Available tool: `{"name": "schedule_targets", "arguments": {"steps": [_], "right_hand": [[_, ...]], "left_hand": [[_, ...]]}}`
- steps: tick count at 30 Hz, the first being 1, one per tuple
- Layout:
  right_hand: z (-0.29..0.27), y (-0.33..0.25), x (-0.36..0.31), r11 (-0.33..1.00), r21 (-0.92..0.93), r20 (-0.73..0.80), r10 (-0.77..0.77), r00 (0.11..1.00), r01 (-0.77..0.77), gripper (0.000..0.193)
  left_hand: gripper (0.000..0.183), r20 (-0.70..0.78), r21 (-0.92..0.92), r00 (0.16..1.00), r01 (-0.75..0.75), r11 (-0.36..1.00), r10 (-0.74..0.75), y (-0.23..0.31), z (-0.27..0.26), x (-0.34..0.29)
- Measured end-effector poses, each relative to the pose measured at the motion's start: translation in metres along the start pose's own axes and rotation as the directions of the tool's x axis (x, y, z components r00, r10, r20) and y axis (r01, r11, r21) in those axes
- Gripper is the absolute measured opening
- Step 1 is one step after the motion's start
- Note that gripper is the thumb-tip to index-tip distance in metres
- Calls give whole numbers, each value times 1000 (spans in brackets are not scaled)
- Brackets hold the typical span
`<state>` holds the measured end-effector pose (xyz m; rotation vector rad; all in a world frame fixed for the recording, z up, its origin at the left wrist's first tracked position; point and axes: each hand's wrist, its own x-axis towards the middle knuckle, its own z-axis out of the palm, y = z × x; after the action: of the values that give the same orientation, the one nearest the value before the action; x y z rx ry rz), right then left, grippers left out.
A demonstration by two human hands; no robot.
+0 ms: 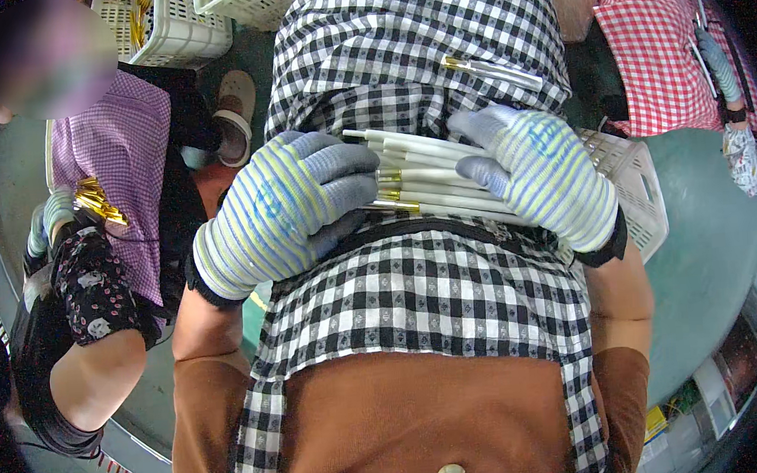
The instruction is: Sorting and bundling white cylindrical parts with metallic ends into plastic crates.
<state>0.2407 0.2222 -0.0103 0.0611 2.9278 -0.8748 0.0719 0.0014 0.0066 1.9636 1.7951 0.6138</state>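
A bundle of slim white-handled paintbrushes (439, 168) lies crosswise over my lap, some with gold metal collars at the left end. The fingers of my left hand (285, 203), in a striped knit glove with grey fingertips, curl over the bundle's left end and hide the tips there. At the other end my right hand (543, 170), gloved alike, closes around the handles with its thumb across the front. Farther up on my black-and-white checked apron (409, 26) rests a loose pair of gold-and-white pieces (491, 72), touched by neither hand.
White plastic baskets (180, 32) stand far left, one holding gold-coloured pieces. Another white basket (644, 190) sits beside my right forearm. At left, a co-worker's gloved hand (58, 208) is beside a gold bunch (99, 200). A co-worker in a red checked apron (658, 55) is at right.
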Motion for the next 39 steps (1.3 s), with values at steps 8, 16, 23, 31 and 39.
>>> {"name": "schedule_targets", "arguments": {"steps": [8, 16, 23, 31, 39], "right_hand": [[-4, -1, 16, 978, 205, 212, -19, 977, -25, 37], [-2, 0, 8, 993, 110, 86, -54, 995, 44, 26], [-26, 2, -13, 994, 51, -200, -85, 976, 97, 23], [-38, 6, -43, 861, 369, -412, 489, 769, -350, 15], [-29, 9, -50, 937, 159, -460, 350, 816, -312, 20]], "left_hand": [[25, -40, -62, 996, 78, 995, -81, -6, -11, -8], [21, -205, 94, 977, 86, 992, -65, -12, -17, 10], [31, -233, 205, 972, 68, 976, -19, -8, -42, 43], [29, -23, 293, 980, -185, 938, 200, -31, 0, 122], [34, -47, 267, 977, -188, 945, 207, -40, 21, 156]]}}
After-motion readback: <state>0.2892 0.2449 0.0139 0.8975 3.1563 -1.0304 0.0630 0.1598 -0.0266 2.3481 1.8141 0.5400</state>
